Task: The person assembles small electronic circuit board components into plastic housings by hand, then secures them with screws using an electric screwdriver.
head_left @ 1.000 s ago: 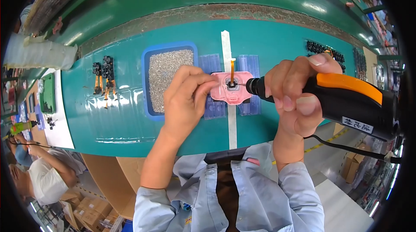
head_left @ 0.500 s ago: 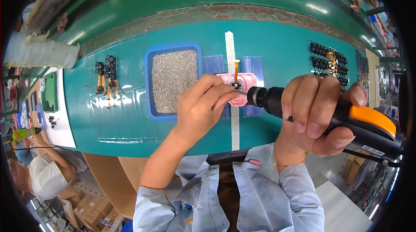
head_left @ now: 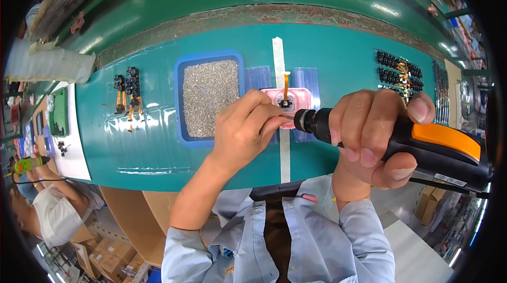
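My right hand (head_left: 372, 138) is wrapped round a black electric screwdriver (head_left: 316, 123) with an orange panel, its nose pointing left. At the bit's tip, the fingers of my left hand (head_left: 240, 132) are pinched together; whatever is between them is too small to make out. Under both lies a pink plastic shell (head_left: 304, 96), partly covered by my fingers and the tool. Inside it sits a small black module (head_left: 285, 103), with an orange ribbon cable (head_left: 286, 85) running out over the far rim. Bluish clear plastic pieces (head_left: 306, 78) flank the shell.
Left of my hand, a blue tray (head_left: 180, 85) holds a heap of small metal screws. Black modules with ribbon cables (head_left: 132, 85) lie farther left; rows of more modules (head_left: 390, 61) are at the right. Pale tape (head_left: 278, 53) crosses the green mat. Another person (head_left: 60, 211) is at far left.
The screwdriver has shifted slightly left and nearer to me, its tip drawn back from the module to my left fingertips. More of the black module shows. My left hand stays pinched.
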Action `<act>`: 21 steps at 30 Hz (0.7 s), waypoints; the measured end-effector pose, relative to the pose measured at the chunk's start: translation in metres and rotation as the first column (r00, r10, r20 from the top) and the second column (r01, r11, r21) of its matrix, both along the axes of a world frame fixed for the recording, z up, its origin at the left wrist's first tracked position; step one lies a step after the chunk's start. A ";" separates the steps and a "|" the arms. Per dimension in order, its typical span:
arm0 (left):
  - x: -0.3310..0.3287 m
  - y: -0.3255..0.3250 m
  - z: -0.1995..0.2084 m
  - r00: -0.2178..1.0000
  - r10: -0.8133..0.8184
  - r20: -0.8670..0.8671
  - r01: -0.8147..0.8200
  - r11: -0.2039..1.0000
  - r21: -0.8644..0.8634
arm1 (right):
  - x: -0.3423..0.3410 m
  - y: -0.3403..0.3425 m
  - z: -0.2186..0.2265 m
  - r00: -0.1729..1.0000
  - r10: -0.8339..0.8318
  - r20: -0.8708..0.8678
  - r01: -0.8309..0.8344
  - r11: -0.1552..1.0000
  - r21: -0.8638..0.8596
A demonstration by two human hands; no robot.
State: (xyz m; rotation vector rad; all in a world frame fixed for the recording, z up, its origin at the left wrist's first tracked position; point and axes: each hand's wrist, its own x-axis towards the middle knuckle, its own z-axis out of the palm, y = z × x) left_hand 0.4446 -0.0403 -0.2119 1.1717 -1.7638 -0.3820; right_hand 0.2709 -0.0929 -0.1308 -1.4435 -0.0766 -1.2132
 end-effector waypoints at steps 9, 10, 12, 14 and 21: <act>0.008 -0.004 0.014 0.999 0.054 0.006 -0.054 0.996 0.073 | 0.002 0.005 0.001 0.949 -0.298 -0.104 0.304 0.952 0.048; 0.008 -0.003 0.015 0.998 0.057 0.022 -0.059 0.993 0.099 | 0.004 0.004 -0.001 0.948 -0.300 -0.108 0.305 0.952 0.035; 0.008 -0.002 0.016 0.997 0.062 0.054 -0.069 0.986 0.152 | 0.005 0.002 -0.004 0.945 -0.305 -0.118 0.308 0.951 0.009; 0.009 -0.001 0.015 0.997 0.060 0.058 -0.068 0.985 0.157 | 0.007 0.000 -0.008 0.941 -0.316 -0.124 0.318 0.948 -0.003; 0.009 -0.001 0.016 0.996 0.045 0.075 -0.058 0.983 0.177 | 0.015 0.002 -0.016 0.899 -0.423 -0.115 0.427 0.904 0.003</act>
